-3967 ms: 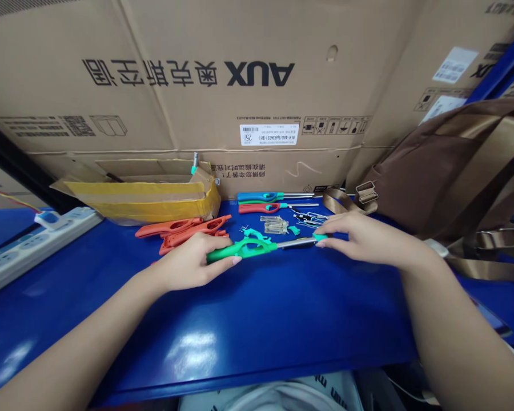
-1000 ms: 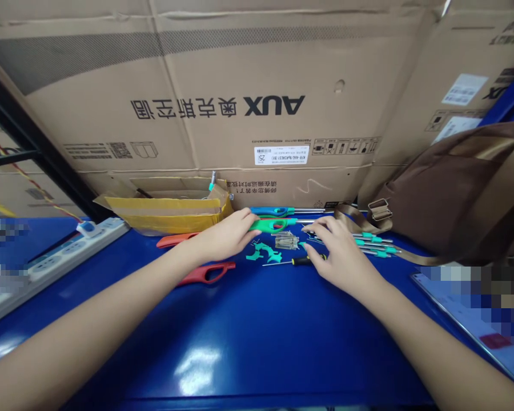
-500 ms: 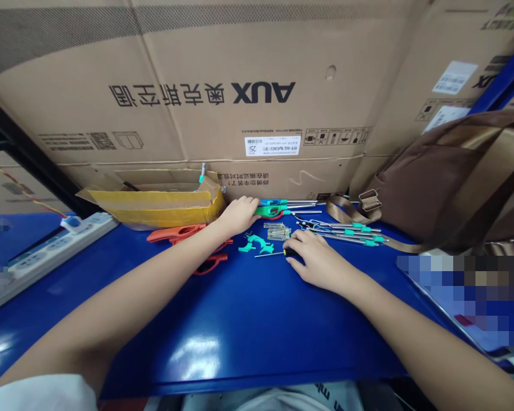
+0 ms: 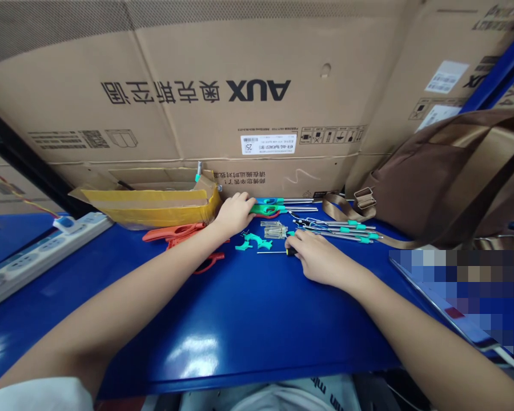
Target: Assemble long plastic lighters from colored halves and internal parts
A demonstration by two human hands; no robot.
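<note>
My left hand (image 4: 236, 214) is closed over the handle ends of long-nosed lighters near the back of the table. A green lighter (image 4: 263, 209) shows beyond its fingers, with a blue lighter (image 4: 269, 201) behind it; their metal tubes point right. My right hand (image 4: 319, 254) has its fingers and thumb curled round the dark and yellow handle of a screwdriver (image 4: 272, 252). The thin shaft lies low over the table, pointing left. Between the hands are several green plastic pieces (image 4: 257, 241) and a small pile of clear parts (image 4: 274, 230).
Red lighter shells (image 4: 173, 232) lie beside my left forearm, before a yellow-taped carton (image 4: 145, 208). Metal tubes with green ends and wires (image 4: 346, 229) lie beyond my right hand. A brown bag (image 4: 445, 177), a tablet (image 4: 443, 299) and a power strip (image 4: 47, 254) flank the blue table (image 4: 257, 319).
The screwdriver has shifted slightly to the right and its shaft lies more level, with my right hand still on it. My left hand stays at the lighters. The view has shifted slightly.
</note>
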